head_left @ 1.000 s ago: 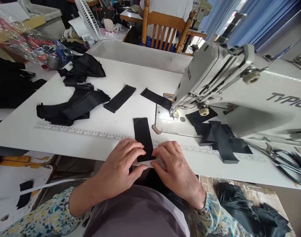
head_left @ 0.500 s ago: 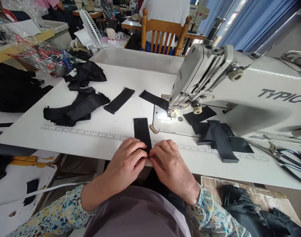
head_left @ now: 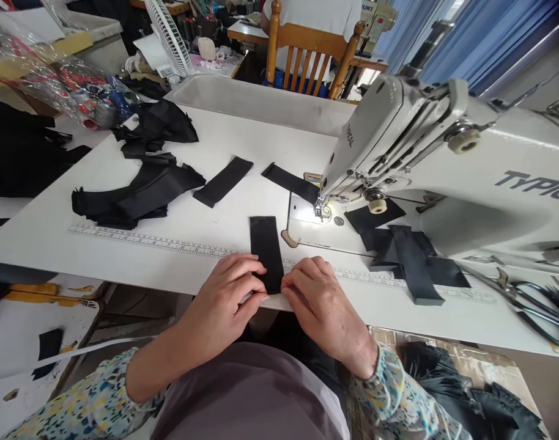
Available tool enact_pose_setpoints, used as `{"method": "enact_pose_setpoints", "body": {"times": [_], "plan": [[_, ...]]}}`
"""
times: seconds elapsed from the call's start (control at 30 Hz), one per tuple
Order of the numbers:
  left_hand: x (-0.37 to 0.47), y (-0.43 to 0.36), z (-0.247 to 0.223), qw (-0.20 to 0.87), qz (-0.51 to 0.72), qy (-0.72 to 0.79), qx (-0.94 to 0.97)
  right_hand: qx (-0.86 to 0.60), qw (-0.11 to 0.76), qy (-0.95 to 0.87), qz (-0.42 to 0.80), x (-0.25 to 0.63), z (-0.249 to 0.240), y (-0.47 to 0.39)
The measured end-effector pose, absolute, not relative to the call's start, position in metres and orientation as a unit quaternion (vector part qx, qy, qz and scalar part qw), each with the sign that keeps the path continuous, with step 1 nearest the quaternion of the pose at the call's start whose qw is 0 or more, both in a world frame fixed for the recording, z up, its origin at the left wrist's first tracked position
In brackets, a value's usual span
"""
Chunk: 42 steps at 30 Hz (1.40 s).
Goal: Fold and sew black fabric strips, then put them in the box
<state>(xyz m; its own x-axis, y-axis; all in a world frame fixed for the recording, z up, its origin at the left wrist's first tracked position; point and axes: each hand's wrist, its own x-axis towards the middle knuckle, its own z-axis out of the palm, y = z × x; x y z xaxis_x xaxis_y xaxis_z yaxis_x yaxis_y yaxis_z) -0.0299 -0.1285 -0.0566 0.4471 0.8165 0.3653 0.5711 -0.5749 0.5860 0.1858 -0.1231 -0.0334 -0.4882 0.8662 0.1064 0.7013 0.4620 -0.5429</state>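
A black fabric strip (head_left: 266, 244) lies across the printed ruler near the table's front edge. My left hand (head_left: 231, 293) rests at its lower left side, fingers bent and closed, the fingertips on the fabric. At the lower right corner, the thumb and forefinger of my right hand (head_left: 314, 293) are pinched on the strip's edge. Another black strip (head_left: 291, 181) has its right end under the presser foot of the sewing machine (head_left: 389, 134). A further loose strip (head_left: 223, 181) lies to the left of it.
Heaped black strips (head_left: 139, 189) lie at the left, and more black pieces (head_left: 410, 256) right of the needle. Scissors (head_left: 527, 293) sit at the right edge. A cardboard surface (head_left: 485, 366) holds black pieces below. Beyond the table are a wooden chair (head_left: 311, 43) and a seated person.
My left hand has moved slightly left, away from my right hand, uncovering more of the strip's lower end. The camera view has shifted a little.
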Motion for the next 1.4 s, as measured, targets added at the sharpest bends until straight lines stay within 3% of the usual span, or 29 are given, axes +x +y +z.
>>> {"method": "enact_pose_setpoints", "body": {"times": [1.4], "plan": [[-0.027, -0.118, -0.045, 0.201, 0.287, 0.471, 0.810, -0.485, 0.158, -0.840, 0.188, 0.179, -0.032, -0.109]]}}
